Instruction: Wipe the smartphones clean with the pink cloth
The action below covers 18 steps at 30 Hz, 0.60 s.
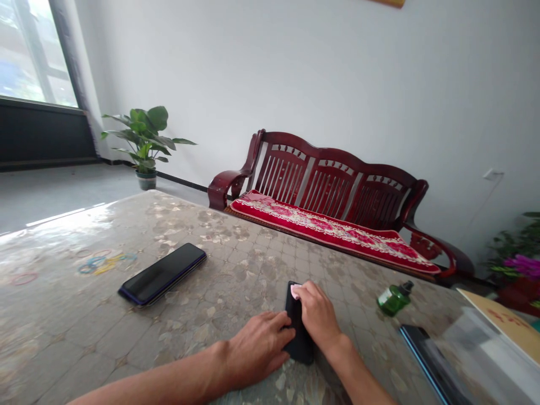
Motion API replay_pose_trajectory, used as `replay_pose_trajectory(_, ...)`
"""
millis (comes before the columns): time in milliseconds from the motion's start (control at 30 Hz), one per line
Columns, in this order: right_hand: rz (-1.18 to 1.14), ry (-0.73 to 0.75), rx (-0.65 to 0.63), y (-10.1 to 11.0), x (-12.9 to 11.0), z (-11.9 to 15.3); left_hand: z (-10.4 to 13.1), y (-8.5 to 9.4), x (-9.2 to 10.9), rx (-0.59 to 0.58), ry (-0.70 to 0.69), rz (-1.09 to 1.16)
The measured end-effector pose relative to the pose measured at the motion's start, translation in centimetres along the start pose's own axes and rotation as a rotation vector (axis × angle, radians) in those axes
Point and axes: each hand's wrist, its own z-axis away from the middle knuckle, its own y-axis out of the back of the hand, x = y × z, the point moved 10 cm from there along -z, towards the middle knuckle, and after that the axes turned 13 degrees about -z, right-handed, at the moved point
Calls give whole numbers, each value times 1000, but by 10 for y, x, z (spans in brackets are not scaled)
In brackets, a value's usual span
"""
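A black smartphone [300, 337] lies flat on the table in front of me, its long side pointing away. My left hand [262, 344] steadies it from the left, with fingertips over its near left edge. At the phone's far end, my right hand [315, 310] pinches a small pale pink cloth [295, 291] and presses it to the screen. Part of the cloth is hidden under the fingers. Further left rests a bigger dark phone [163, 274] with a blue-purple edge, touched by neither hand.
The table [236, 264] has a patterned clear cover. Coloured rubber bands [105, 263] lie at left. To the right are a green spray bottle [394, 299], another phone [430, 360] and a clear plastic sheet or box [485, 343]. A wooden bench [329, 185] stands beyond.
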Motion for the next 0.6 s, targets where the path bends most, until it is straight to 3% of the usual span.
replay_pose_trajectory(133, 44, -29, -7, -3, 4, -16, 1, 3, 1, -7, -10, 6)
replay_pose_trajectory(400, -33, 36, -67, -2, -15, 14, -1, -2, 0, 17, -11, 11)
replay_pose_trajectory(600, 9, -7, -6, -7, 0, -12, 0, 1, 0, 3, -11, 0)
